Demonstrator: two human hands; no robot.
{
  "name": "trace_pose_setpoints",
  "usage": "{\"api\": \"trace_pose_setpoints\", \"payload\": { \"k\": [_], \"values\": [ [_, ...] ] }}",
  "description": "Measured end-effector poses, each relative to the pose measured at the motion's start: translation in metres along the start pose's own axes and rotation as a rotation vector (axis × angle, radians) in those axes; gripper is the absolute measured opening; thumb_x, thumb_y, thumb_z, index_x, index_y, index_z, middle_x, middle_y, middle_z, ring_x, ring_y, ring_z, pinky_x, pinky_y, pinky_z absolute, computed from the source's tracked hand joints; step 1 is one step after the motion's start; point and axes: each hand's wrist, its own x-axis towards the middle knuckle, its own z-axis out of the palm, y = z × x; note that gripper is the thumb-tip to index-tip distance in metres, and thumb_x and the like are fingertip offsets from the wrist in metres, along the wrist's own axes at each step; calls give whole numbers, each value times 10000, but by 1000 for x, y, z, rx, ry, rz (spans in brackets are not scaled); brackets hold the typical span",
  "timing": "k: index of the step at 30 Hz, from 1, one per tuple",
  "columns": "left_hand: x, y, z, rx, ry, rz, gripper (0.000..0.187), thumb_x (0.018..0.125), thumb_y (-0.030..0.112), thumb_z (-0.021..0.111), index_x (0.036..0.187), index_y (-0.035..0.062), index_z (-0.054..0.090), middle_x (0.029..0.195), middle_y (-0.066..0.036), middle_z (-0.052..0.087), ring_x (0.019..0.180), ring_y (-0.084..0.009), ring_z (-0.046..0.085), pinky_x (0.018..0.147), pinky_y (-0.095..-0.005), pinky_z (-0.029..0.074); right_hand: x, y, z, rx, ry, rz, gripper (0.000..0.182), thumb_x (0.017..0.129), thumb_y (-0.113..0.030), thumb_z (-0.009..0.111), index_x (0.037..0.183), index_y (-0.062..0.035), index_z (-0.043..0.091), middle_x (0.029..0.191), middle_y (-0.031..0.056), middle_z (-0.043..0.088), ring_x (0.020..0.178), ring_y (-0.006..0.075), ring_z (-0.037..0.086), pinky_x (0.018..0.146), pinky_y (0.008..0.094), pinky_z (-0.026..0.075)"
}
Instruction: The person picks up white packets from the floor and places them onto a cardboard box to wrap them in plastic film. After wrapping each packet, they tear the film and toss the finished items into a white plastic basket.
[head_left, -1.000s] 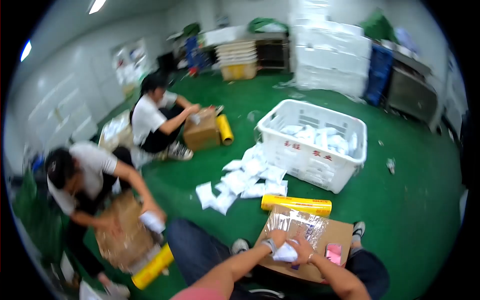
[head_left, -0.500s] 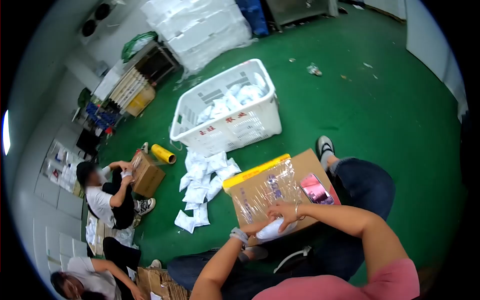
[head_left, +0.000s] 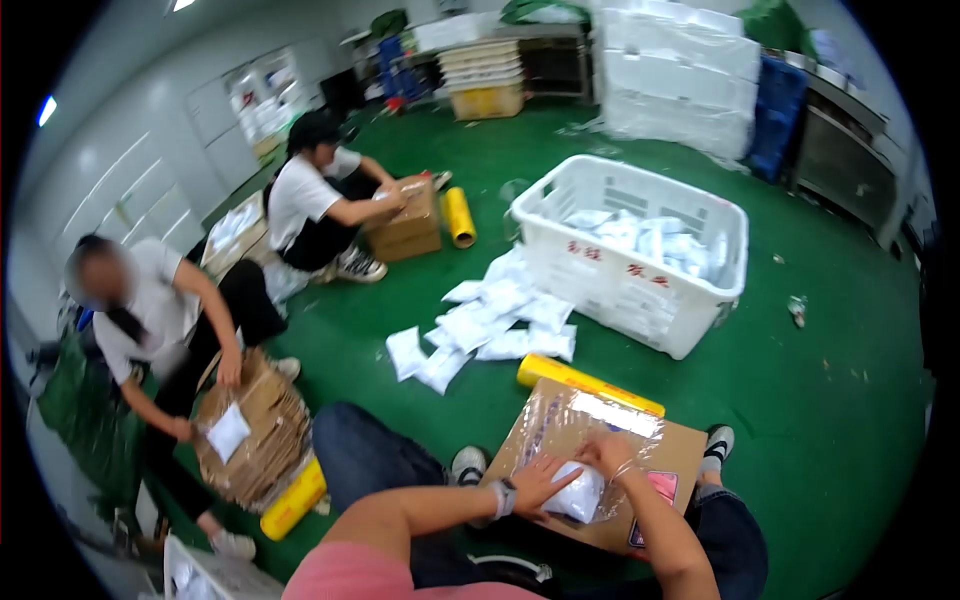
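Note:
A cardboard box (head_left: pixel 670 440) lies in front of me with clear film (head_left: pixel 560 415) over its top. On it rests a white packet (head_left: pixel 577 494), partly wrapped in film. My left hand (head_left: pixel 540 485) lies at the packet's left side, fingers spread. Bent fingers of my right hand (head_left: pixel 608 455) are at the packet's upper right edge; what they pinch, if anything, is too blurred to make out. A yellow film roll (head_left: pixel 590 385) sits along the box's far edge. A phone (head_left: pixel 655 492) lies on the box beside my right wrist.
A white crate (head_left: pixel 630 290) of packets stands ahead, with loose white packets (head_left: pixel 490 318) on the green floor beside it. Two people (head_left: pixel 310 205) sit at left with cardboard, near two more yellow rolls (head_left: pixel 459 218). White foam boxes (head_left: pixel 680 85) stand behind.
The view has swung left, so the crate and co-workers appear farther right. My left hand's fingers have spread beside the packet, and my right hand is at its far edge.

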Motion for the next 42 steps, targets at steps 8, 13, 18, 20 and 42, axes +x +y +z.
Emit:
{"api": "trace_pose_setpoints", "payload": {
  "k": [8,13,18,20,42],
  "values": [
    [20,-16,18,-466,-16,-11,902,485,338,744,1266,86,370,1022,-229,522,943,-386,499,846,-436,397,37,29,9,-468,-223,347,215,672,-201,650,817,-44,670,857,163,646,808,308,624,715,368,504],
    [-15,-1,-26,-823,-489,67,678,521,192,721,1140,63,475,978,-169,573,957,-304,531,839,-380,409,33,43,16,-425,-279,344,129,676,-148,647,741,-38,640,797,165,642,747,294,623,683,350,499],
    [-109,-4,-69,-1480,-757,-561,469,631,170,669,1072,56,556,960,-63,591,867,-159,546,749,-307,431,5,15,14,-88,-3,380,195,672,-100,653,787,-13,522,742,164,589,700,300,578,647,356,467],
    [-140,-3,-107,-1586,-872,-480,744,647,108,645,1303,-38,325,1247,-147,467,1117,-230,453,953,-349,349,-6,29,27,-5,-10,326,235,681,-71,641,856,-9,496,805,182,559,761,312,559,687,357,458],
    [-152,48,-157,-2110,-624,-954,481,885,312,447,1230,-23,429,1109,-120,580,935,-185,594,843,-295,462,-122,-254,-13,1598,-299,185,624,687,-134,749,1194,-28,400,1090,88,531,1033,183,514,918,307,394]
  ]
}}
